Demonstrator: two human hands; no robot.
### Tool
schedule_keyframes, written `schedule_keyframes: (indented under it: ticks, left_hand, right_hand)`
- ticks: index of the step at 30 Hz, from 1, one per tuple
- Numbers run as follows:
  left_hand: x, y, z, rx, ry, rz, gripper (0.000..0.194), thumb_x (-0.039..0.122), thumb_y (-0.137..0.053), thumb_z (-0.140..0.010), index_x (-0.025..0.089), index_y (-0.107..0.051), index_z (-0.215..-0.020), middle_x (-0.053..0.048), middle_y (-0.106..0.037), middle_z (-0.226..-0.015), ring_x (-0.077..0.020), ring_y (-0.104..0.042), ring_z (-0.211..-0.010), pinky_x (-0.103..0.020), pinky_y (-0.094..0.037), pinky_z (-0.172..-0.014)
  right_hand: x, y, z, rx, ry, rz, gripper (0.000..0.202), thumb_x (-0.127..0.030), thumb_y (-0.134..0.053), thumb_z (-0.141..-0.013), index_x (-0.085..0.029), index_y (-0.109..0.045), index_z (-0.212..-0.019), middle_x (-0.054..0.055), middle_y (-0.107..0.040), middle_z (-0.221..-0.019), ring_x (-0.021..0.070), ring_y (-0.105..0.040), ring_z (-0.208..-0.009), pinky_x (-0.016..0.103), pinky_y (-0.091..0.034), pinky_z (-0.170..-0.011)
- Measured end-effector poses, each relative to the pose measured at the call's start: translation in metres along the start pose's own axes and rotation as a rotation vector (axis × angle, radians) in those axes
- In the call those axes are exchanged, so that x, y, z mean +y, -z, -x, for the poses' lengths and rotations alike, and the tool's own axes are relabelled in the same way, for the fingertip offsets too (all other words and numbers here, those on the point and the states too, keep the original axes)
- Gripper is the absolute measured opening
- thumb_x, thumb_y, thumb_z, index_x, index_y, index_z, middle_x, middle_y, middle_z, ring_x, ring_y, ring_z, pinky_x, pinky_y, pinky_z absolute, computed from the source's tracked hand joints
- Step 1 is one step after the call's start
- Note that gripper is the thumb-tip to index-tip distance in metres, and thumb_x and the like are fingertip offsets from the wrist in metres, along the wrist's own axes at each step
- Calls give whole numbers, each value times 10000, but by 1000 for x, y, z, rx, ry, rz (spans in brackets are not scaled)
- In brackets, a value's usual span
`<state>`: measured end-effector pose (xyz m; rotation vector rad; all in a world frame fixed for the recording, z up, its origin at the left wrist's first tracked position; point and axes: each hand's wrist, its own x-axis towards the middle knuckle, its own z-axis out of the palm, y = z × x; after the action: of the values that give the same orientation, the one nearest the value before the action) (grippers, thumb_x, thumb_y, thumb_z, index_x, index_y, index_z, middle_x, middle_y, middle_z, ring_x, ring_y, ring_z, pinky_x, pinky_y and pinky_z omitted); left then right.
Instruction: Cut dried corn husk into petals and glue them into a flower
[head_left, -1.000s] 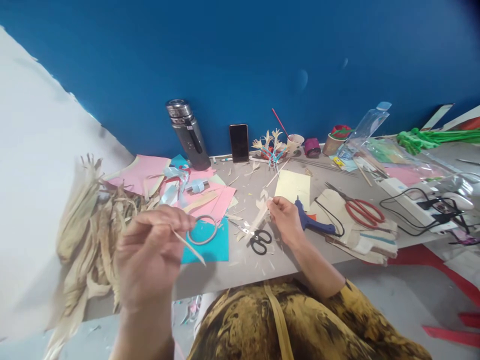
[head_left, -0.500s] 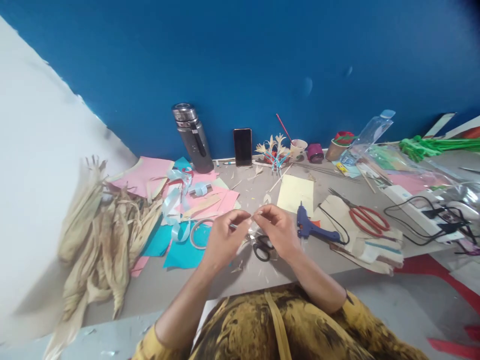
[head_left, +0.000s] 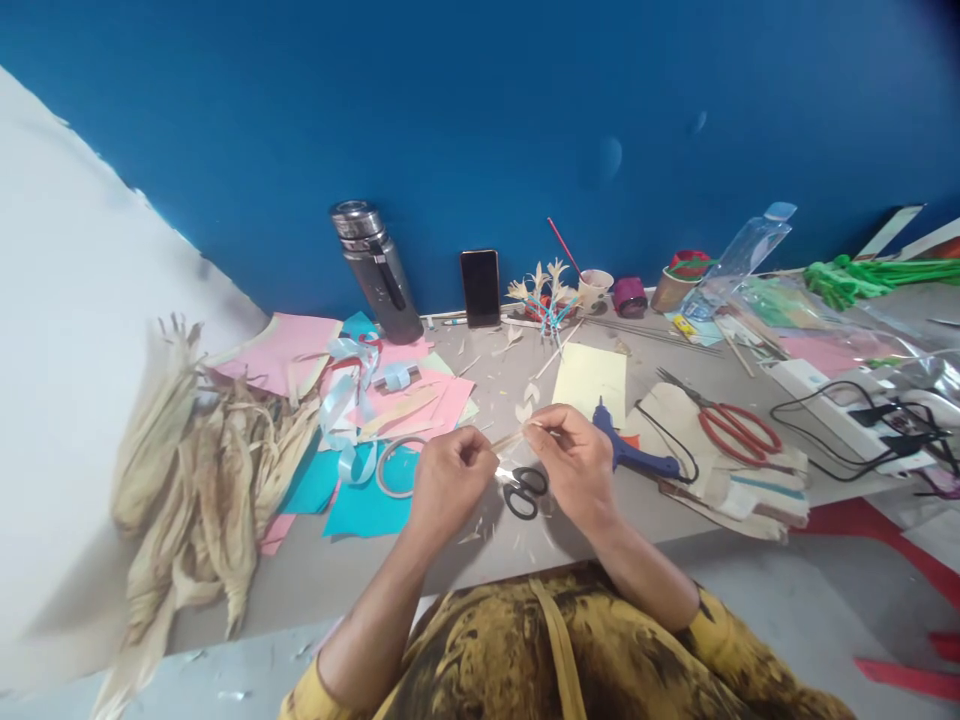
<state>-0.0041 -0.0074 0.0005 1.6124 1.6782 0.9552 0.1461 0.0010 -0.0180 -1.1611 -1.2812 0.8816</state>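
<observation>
A thin pale strip [head_left: 511,438] is stretched between my two hands; its exact kind is too small to tell. My left hand [head_left: 452,475] is closed, its thumb and curled fingers pinching the strip's left end. At the other end, my right hand [head_left: 576,462] pinches the strip between thumb and forefinger. Black-handled scissors [head_left: 520,500] lie on the table just below and between the hands. Small cream petal-like pieces [head_left: 528,402] rest just beyond my right fingertips. Farther back are made-up cream flowers [head_left: 553,285] on light-blue wrapped stems.
A blue glue gun [head_left: 637,458], red-handled pliers [head_left: 739,430] and a power strip [head_left: 847,410] with cables lie to the right. Dried corn husks [head_left: 217,500], coloured paper [head_left: 375,500] and a tape roll [head_left: 386,478] are on the left. A thermos [head_left: 382,280] and phone [head_left: 480,290] stand behind.
My hands have moved apart from nearly touching fingertips, the right one shifting rightward. The strip now shows between them, and the scissors are less covered.
</observation>
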Motion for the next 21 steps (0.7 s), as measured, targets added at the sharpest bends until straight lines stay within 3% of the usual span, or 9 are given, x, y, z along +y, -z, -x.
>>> schedule_keyframes:
  ticks: [5, 8, 10, 13, 14, 17, 21]
  left_hand:
    - [-16, 14, 0, 104, 0, -95, 157, 185, -513, -688, 202, -542, -535, 40, -461, -488, -127, -427, -508, -240, -292, -501]
    - [-30, 29, 2, 257, 70, -150, 190, 193, -551, -704, 202, -546, -515, 30, -465, -483, -125, -393, -491, -244, -254, -478]
    - [-32, 36, 9, 196, 139, -18, 188, 237, -591, -738, 194, -602, -555, 9, -534, -531, -128, -425, -508, -244, -289, -485]
    - [-18, 31, 26, -145, 231, 503, 325, 445, -585, -835, 166, -715, -729, -19, -569, -570, -136, -482, -514, -253, -362, -497]
    - [-11, 27, 31, -198, 256, 695, 399, 517, -573, -841, 155, -730, -780, -19, -565, -584, -129, -478, -506, -249, -363, -488]
    - [7, 11, 38, -245, 328, 964, 414, 539, -693, -763, 129, -726, -803, -41, -607, -667, -125, -522, -570, -223, -367, -486]
    - [14, -2, 31, -181, 406, 976, 270, 346, -826, -662, 135, -657, -683, -2, -600, -616, -76, -485, -523, -189, -357, -500]
  right_hand:
    - [-9, 8, -1, 66, 184, -59, 99, -243, -647, -882, -202, -610, -800, 23, -643, -808, 147, -584, -689, 251, -467, -600]
    - [-20, 20, -3, 241, 476, -82, 87, -128, -636, -887, -214, -625, -878, 26, -639, -825, 165, -617, -744, 271, -487, -613]
    - [-25, 28, -2, 288, 691, -15, 189, -54, -637, -864, -224, -655, -946, 33, -654, -839, 182, -631, -765, 297, -501, -629]
    - [-27, 33, 4, 114, 934, 156, 286, -11, -642, -839, -218, -684, -1031, 57, -702, -884, 199, -646, -793, 331, -524, -677]
    - [-26, 32, 7, 35, 991, 200, 284, -17, -639, -846, -210, -685, -1050, 64, -717, -893, 199, -643, -797, 330, -527, -682]
    - [-22, 26, 21, -180, 1108, 261, 211, -73, -586, -913, -170, -681, -1075, 76, -739, -894, 188, -623, -803, 305, -529, -687]
    - [-14, 24, 35, -389, 1085, 286, 229, -91, -483, -960, -148, -678, -1064, 89, -737, -923, 193, -617, -850, 327, -531, -763]
